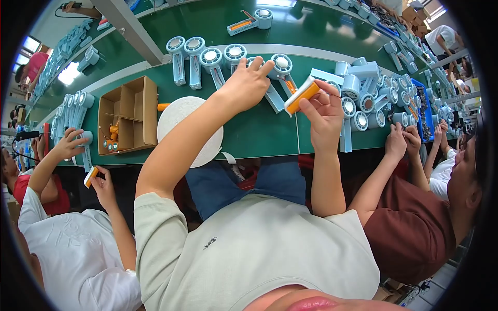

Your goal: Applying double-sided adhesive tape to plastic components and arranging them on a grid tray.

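My right hand (326,111) pinches an orange battery (305,97) with a white strip along one side, held up over the table's near part. Fingers spread, my left hand (245,85) is over a light-blue fan body (274,98) in the row ahead; it hides part of that fan's round head, and whether it touches it I cannot tell. Just right of those fingers stands another fan body (281,64) with an orange piece in its handle. Several more fan bodies (211,58) extend to the left. Under my left forearm lies a white roll of tape (179,124).
A cardboard box (141,106) with dividers holds orange parts at the left. Fan bodies are piled (358,90) at the right, beside a blue tray (424,116). One fan (249,23) lies beyond the rail. Co-workers sit close on both sides, their hands (397,140) at the table.
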A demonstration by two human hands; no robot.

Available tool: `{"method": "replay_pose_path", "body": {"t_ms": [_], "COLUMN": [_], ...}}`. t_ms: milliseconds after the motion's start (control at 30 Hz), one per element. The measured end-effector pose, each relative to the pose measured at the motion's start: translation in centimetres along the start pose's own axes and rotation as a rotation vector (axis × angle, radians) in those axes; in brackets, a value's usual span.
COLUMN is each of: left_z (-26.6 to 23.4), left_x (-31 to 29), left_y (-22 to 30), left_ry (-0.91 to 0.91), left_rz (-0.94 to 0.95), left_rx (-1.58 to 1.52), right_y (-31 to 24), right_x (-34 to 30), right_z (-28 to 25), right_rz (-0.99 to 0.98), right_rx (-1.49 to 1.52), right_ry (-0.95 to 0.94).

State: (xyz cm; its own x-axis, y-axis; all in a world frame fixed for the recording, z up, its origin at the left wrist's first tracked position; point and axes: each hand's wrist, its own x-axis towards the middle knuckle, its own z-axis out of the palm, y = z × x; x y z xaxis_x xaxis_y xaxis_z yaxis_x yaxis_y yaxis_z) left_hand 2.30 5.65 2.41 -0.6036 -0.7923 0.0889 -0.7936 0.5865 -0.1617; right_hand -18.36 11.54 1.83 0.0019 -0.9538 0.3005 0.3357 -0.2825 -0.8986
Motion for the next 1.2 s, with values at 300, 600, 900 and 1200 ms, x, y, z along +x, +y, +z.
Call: {"method": "replay_pose_path", "body": {"t_ms": [300,600,900,1200], "left_z": [-0.2,0.4,1.8,2.5], "left_x": [0.1,-0.1,0.0,0.1], "left_y": [-2.4,-4.0,-3.4,-2.7], "left_ry": [-0.028,0.11,0.335,0.444], "left_rz": [0.109,-0.005,-0.087,-0.107], "left_rx": [-0.141,-0.489,-0.394,-0.337], "right_y": [1.8,2.1,3.4,3.6], "right_x": [0.9,0.5,0.4,0.9], "right_z": [-0.6,2.0,3.6,4.5], "right_rz": [-0.046,-0.086,-0.246,-0.257], "right_rx": [-0.347,-0.516,-1.043,-1.436], "right_ry": [-0.103,-0.112,-0.211,-0.256]}}
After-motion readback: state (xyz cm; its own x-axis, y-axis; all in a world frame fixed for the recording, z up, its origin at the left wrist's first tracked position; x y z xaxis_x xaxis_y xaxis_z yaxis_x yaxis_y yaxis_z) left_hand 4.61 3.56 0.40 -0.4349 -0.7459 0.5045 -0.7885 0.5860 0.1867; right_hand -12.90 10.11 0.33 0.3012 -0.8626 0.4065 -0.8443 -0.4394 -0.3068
